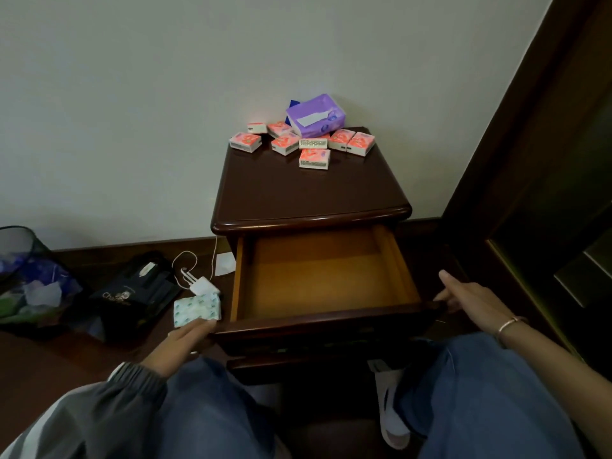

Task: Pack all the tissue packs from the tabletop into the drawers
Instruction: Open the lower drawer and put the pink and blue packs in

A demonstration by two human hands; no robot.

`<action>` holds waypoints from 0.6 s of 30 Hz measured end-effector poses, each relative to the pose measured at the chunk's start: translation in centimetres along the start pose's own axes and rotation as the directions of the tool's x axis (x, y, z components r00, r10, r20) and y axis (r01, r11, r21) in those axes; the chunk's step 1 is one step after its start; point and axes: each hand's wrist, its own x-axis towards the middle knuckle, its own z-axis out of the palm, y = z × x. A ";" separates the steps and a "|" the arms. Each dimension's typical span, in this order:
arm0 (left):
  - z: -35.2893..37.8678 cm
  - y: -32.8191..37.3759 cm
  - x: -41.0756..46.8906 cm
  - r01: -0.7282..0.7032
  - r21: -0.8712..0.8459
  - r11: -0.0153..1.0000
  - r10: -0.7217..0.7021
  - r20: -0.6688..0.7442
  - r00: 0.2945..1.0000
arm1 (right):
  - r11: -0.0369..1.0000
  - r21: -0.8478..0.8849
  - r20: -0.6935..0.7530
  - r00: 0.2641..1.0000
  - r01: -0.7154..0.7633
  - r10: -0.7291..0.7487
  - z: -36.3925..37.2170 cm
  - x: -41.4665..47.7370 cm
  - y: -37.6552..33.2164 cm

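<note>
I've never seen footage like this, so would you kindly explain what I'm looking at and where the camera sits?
No machine here: one camera worn on a person's head looks forward and down, so you see their knees and two bare hands. They face a nightstand whose drawer is pulled out and empty. The left hand lies with straight fingers at its left front corner; the right hand seems to grip its right corner. On top lie small pink packs and a larger purple pack, none packed yet. On the floor are a green pack, a charger, a bag and a bin.
</note>
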 end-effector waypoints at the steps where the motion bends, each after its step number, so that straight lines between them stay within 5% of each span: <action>1: 0.0 -0.6 -0.4 0.019 0.023 1.000 -0.019 -0.020 1.000 | 1.000 -0.015 -0.031 0.999 -0.017 0.017 0.3 -0.5 0.1; 13: 1.1 0.9 0.2 0.068 0.262 0.963 -0.015 -0.199 0.980 | 0.982 -0.185 -0.143 0.990 -0.042 0.015 1.6 -0.5 -0.8; 18: -0.1 3.1 1.0 -0.089 0.215 0.972 0.140 -0.231 0.963 | 0.961 -0.275 -0.259 0.961 0.027 -0.101 0.5 2.0 -3.5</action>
